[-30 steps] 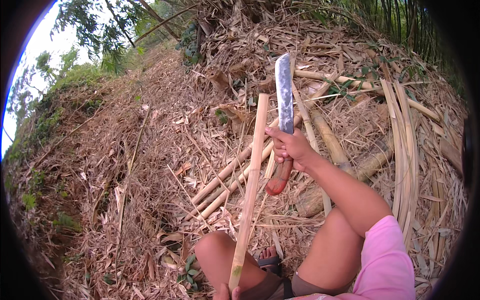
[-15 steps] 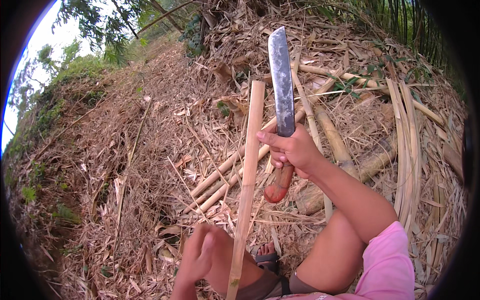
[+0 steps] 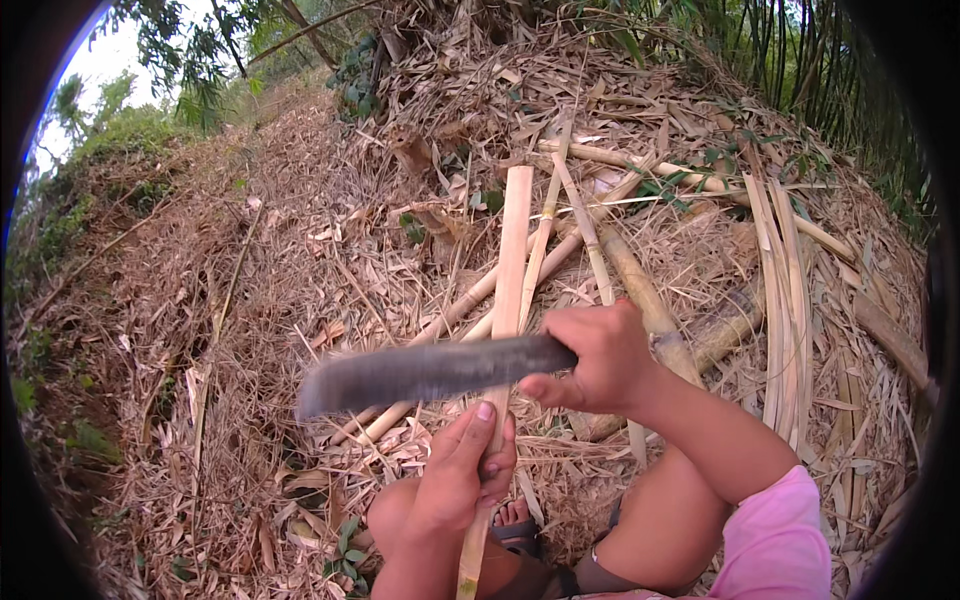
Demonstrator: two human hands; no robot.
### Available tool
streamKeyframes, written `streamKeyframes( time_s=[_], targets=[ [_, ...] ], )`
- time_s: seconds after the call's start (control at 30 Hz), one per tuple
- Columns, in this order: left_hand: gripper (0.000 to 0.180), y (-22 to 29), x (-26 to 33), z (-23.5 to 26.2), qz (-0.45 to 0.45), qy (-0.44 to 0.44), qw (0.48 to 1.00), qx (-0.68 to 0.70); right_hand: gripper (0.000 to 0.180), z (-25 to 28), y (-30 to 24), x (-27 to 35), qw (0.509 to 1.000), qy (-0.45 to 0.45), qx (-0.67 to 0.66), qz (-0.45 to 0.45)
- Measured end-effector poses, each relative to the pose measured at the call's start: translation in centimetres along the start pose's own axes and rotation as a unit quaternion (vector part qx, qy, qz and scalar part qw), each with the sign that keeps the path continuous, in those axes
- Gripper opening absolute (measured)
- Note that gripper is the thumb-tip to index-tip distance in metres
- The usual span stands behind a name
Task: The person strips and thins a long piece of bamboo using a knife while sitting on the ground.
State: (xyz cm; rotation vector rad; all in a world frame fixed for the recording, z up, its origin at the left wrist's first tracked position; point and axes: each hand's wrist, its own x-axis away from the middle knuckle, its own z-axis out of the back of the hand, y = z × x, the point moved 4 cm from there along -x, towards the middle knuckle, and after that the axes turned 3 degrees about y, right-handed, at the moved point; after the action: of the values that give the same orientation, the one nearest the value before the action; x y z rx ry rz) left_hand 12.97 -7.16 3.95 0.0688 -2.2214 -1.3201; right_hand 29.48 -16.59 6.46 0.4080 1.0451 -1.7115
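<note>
My left hand [image 3: 465, 465] is wrapped round a long, pale split bamboo strip [image 3: 513, 250], gripping it below its middle. The strip stands nearly upright in the picture, its lower end near my lap. In my right hand [image 3: 600, 360] is a machete [image 3: 430, 375], its handle hidden by my fingers. The dark blade is blurred by motion and points left, lying across the front of the strip just above my left hand. Whether the edge touches the strip I cannot tell.
Cut bamboo poles [image 3: 640, 280] lie crossed on the leaf-littered ground ahead. Several long split strips [image 3: 785, 310] rest at the right. A stump [image 3: 412, 150] stands beyond, and green bamboo stalks [image 3: 800, 60] grow at the far right. My bent legs and a sandalled foot [image 3: 515, 525] are below.
The machete has swung from upright to lying sideways, pointing left across the strip. My left hand has come up from beside my knee and taken hold of the strip; my right hand has left it.
</note>
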Motion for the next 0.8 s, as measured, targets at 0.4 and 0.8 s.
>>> streamKeyframes(
  time_s=[0.4,0.8],
  targets=[
    [0.032,-0.3,0.2,0.4,-0.028,0.069,0.994,-0.081,0.069,-1.4,0.0,-0.6,0.991,0.028,0.131,0.033],
    [0.034,-0.6,-0.6,2.0,-0.001,0.027,0.999,-0.043,0.072,-3.0,1.8,-2.1,0.988,-0.014,0.145,0.056]
  ],
)
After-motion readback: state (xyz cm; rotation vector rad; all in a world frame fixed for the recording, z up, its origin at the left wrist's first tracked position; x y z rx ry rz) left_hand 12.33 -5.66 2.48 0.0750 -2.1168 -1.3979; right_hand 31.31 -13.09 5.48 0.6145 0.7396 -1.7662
